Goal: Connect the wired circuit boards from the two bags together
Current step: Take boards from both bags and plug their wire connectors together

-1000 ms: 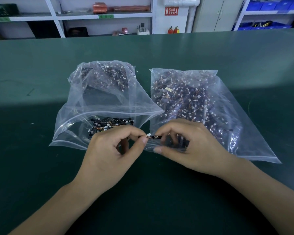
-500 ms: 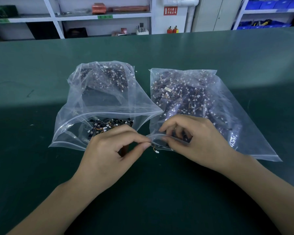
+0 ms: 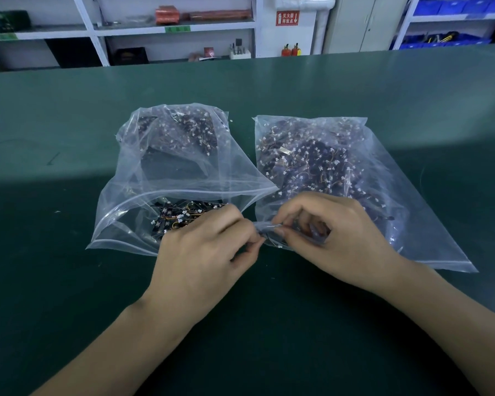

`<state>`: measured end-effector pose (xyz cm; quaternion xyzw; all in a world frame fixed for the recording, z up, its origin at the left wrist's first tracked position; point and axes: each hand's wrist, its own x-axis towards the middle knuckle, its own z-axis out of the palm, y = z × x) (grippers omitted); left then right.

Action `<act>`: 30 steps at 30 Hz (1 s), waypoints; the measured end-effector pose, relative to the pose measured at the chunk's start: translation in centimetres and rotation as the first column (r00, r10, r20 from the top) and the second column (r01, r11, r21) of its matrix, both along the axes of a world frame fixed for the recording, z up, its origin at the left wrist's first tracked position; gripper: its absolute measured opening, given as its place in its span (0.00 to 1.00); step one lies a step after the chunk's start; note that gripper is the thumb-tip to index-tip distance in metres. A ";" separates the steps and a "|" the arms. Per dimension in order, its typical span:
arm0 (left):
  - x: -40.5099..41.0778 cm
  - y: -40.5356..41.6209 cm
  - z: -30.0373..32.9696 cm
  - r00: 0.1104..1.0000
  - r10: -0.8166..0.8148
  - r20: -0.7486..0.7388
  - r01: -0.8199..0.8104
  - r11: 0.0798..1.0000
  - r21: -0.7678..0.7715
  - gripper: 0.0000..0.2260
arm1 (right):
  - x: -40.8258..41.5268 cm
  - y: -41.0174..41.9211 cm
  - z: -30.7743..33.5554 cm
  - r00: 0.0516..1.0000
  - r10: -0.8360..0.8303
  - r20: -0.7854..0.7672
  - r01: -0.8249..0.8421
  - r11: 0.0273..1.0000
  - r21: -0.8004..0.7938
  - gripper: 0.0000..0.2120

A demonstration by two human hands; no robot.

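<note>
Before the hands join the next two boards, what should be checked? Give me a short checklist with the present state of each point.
1. Left bag mouth open, boards reachable: ok.
2. Left hand has a pinch grip on something small: ok; what it is, cannot tell.
3. Right hand fingers inside right bag mouth: ok.
4. Right hand holds a board: cannot tell.
5. Connectors aligned: cannot tell, hidden by fingers.
6. Both bags flat on the green table: ok.
</note>
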<state>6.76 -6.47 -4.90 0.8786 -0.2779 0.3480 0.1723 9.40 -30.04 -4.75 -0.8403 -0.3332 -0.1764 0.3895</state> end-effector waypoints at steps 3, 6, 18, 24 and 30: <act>0.0 -0.4 0.0 0.999 0.023 0.039 -0.028 0.990 0.137 0.11 | -0.1 0.1 -0.2 1.000 0.015 0.000 -0.015 0.999 -0.030 0.10; -0.3 -0.4 -0.2 1.000 0.024 0.003 -0.024 0.972 0.235 0.07 | -0.1 0.3 -0.3 1.000 0.022 0.013 -0.021 0.999 -0.048 0.11; 0.0 2.6 0.9 0.983 0.097 -0.158 -0.105 0.994 -0.043 0.14 | -0.5 0.1 0.2 0.999 0.020 0.031 -0.014 0.985 -0.175 0.04; 0.9 4.8 0.6 0.914 0.357 -0.194 -0.323 0.928 0.189 0.12 | -0.3 0.1 0.1 1.000 -0.006 0.000 0.006 0.961 -0.277 0.11; 1.0 4.8 0.3 0.906 0.363 -0.219 -0.315 0.922 0.227 0.15 | -0.2 0.2 0.0 0.999 -0.036 -0.040 0.024 0.959 -0.282 0.07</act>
